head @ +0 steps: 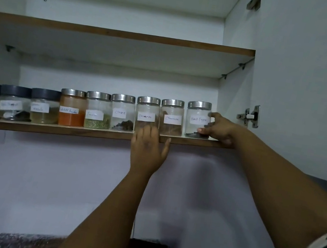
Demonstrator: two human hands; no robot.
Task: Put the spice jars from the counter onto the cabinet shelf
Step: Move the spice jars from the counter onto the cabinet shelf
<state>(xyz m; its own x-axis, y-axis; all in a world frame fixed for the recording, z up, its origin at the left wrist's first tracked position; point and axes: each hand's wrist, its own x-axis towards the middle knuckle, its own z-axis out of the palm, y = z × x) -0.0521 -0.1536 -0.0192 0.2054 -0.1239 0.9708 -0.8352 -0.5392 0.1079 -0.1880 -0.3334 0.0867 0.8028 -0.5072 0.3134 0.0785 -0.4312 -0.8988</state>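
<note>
1. Your right hand is wrapped around the right side of the Black Pepper jar, thumb over the upper part and fingers curled at its base; the jar stands upright at the right end of the lower shelf, near the front lip.
2. Your left hand is spread, fingers straight and laid against the front of the Cinnamon jar, palm across the shelf edge. It presses rather than grips.
3. Treat these jars as smooth glass with metal lids: hard, breakable, likely slick, and light since most look barely filled. Hold the body low and around the sides, not by the lid, which may not be tight.
4. The row runs almost unbroken: three dark-lidded jars at the left, then six steel-lidded ones, mostly touching or just beside each other. A narrow gap sits left of the Black Pepper jar.
5. Room is tight to the right: the cabinet wall stands just beside your knuckles, and the door hinge juts out nearby. The upper shelf leaves good headroom.
6. The counter below is dim, so I cannot tell whether any jars remain there.
</note>
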